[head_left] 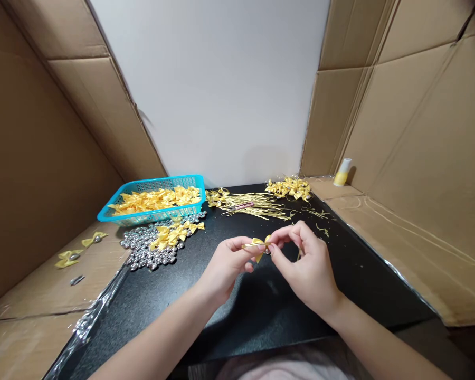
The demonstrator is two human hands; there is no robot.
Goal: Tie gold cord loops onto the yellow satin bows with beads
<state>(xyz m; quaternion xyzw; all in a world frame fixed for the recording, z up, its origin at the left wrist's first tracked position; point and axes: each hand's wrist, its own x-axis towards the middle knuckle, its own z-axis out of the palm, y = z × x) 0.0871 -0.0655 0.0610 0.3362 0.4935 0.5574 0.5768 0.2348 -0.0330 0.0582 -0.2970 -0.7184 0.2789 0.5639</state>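
Note:
My left hand (230, 264) pinches a small yellow ribbon bow (258, 256) between thumb and fingers, above the middle of the black table. A thin gold strand (253, 245) runs across the bow, under my left thumb's side. With thumb and forefinger closed at the bow's right side, my right hand (306, 264) grips the strand; its end seems to hang by the curled fingers. A small silver bell or bead (267, 252) shows at the bow's middle, partly hidden by the right fingertips.
A turquoise basket (154, 215) of yellow bows stands back left, behind many silver beads (148, 250). Gold strands (257, 208) lie at the back under a pink snipper (245, 205). Bows with beads (288, 187) are piled back right, near a thread spool (342, 173). Cardboard walls flank the table.

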